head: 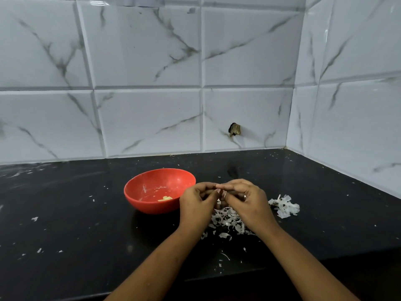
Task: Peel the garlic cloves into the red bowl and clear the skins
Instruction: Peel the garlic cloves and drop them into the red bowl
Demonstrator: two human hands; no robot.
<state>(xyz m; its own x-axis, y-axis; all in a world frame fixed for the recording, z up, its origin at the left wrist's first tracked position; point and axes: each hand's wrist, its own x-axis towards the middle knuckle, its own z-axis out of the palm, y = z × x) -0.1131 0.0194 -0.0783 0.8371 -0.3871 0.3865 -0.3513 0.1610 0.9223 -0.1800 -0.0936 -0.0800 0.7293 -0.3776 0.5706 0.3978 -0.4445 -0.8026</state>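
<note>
Pinched a mostly hidden clove (223, 194) between left hand (196, 199) and right hand (245, 198), joined tip to tip above the skins (227, 220), midway between the countertop's (86, 213) back and front edges, just right of the red bowl (152, 208); judged mid-peel; next called for stripping the skin, then dropping the clove left into the bowl.

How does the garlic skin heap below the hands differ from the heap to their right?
The middle skin heap is larger and scattered, partly hidden by the right hand; the right skin heap is smaller, compact, fully visible. Both are white, on the black counter.
</note>
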